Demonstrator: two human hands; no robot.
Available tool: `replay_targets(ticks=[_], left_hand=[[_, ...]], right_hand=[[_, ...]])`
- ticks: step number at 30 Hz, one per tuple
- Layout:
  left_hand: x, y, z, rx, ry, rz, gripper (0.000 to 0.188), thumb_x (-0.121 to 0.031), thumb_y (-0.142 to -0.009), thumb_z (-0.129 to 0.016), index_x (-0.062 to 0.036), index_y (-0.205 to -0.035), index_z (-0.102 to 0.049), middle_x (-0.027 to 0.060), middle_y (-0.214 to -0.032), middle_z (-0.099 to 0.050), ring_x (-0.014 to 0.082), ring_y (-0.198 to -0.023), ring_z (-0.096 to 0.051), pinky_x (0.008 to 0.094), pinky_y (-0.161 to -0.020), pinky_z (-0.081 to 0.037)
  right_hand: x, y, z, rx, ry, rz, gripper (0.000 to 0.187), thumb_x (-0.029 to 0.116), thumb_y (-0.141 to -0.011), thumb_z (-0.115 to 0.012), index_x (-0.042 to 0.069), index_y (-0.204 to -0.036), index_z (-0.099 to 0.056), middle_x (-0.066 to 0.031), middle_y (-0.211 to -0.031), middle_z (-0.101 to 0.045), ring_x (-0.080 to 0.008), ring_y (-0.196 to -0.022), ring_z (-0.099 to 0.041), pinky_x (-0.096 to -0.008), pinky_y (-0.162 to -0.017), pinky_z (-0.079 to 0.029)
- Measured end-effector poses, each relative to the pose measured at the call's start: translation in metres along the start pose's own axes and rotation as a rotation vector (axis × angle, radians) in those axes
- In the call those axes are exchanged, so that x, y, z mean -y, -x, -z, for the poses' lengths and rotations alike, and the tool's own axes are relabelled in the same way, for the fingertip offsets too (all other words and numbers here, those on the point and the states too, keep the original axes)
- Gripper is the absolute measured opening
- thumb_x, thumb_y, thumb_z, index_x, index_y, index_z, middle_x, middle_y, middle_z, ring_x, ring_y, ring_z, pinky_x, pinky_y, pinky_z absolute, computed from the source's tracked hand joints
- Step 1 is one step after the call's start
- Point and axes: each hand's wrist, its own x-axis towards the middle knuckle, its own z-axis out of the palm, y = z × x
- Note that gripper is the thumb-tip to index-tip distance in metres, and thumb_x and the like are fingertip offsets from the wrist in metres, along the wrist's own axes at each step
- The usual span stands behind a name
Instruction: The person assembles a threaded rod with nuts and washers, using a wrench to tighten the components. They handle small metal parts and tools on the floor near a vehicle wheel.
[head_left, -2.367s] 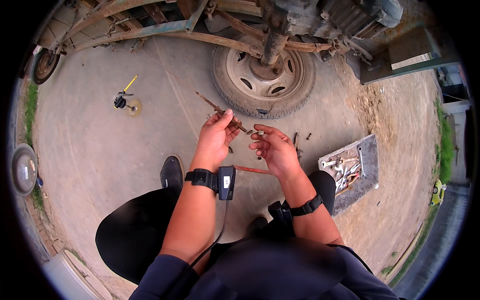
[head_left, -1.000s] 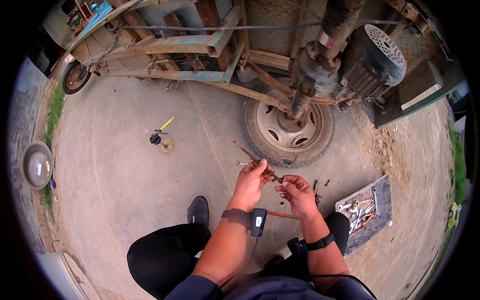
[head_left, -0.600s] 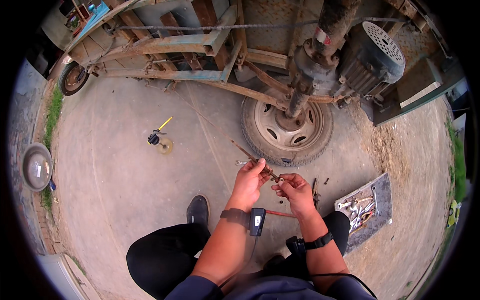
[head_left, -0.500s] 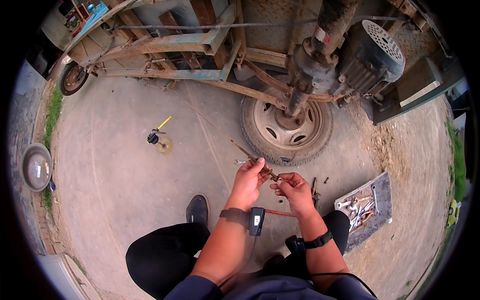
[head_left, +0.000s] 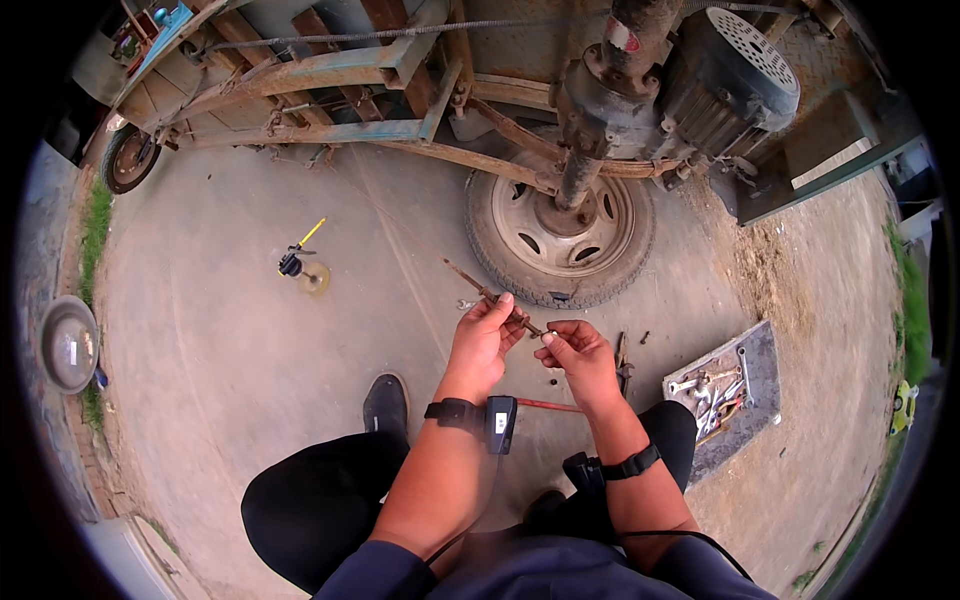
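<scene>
A rusty vehicle frame (head_left: 300, 76) stretched from ten to two o'clock of the hands. The wheel (head_left: 555, 245) stood on the ground at one o'clock, and the toolbox (head_left: 765, 385) of wrenches (head_left: 710, 395) near four. An oil can (head_left: 316, 279) sat between nine and ten. The left hand (head_left: 482, 335) was closed around the middle of a rod (head_left: 478, 288), held above the ground with its tip toward ten o'clock. At its four o'clock end, the right hand (head_left: 580, 362) pinched a small piece (head_left: 548, 333), mostly hidden by the fingers.
</scene>
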Motion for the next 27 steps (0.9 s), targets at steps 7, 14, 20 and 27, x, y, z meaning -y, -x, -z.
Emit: replay_targets(ticks=[7,14,20,27], left_hand=[[-0.001,0.000,0.001,0.000,0.003,-0.005,0.016,-0.026,-0.095,-0.069,-0.0143,-0.088,-0.060,-0.0011,-0.084,-0.068,0.0112,-0.078,-0.065,0.0276,-0.077,-0.051],[-0.001,-0.002,0.003,-0.005,-0.007,0.001,0.017,-0.027,-0.095,-0.069,-0.0142,-0.089,-0.060,-0.0014,-0.084,-0.068,0.0111,-0.079,-0.064,0.0286,-0.078,-0.050],[0.001,-0.003,0.004,-0.016,-0.021,0.003,0.017,-0.027,-0.095,-0.069,-0.0143,-0.088,-0.060,-0.0011,-0.084,-0.068,0.0115,-0.080,-0.064,0.0289,-0.079,-0.050],[0.002,-0.004,0.002,-0.020,-0.026,-0.007,0.018,-0.028,-0.095,-0.068,-0.0144,-0.087,-0.059,-0.0004,-0.084,-0.068,0.0115,-0.080,-0.063,0.0292,-0.080,-0.049]], right_hand=[[-0.002,0.001,-0.006,-0.014,0.020,0.072,0.026,0.005,-0.093,-0.067,-0.002,-0.119,-0.062,-0.0076,-0.097,-0.069,-0.0152,-0.082,-0.069,-0.0254,-0.070,-0.055],[0.000,0.007,-0.018,-0.113,0.209,0.281,0.023,0.001,-0.086,-0.075,-0.001,-0.105,-0.061,-0.0066,-0.094,-0.069,-0.0118,-0.083,-0.068,-0.0231,-0.070,-0.054],[0.006,0.011,-0.027,-0.143,0.477,0.383,0.023,0.005,-0.084,-0.079,-0.002,-0.100,-0.064,-0.0059,-0.091,-0.070,-0.0108,-0.079,-0.069,-0.0240,-0.066,-0.055],[0.002,0.008,-0.027,-0.180,0.622,0.508,0.024,0.007,-0.083,-0.079,-0.002,-0.099,-0.065,-0.0094,-0.090,-0.072,-0.0148,-0.076,-0.071,-0.0271,-0.066,-0.056]])
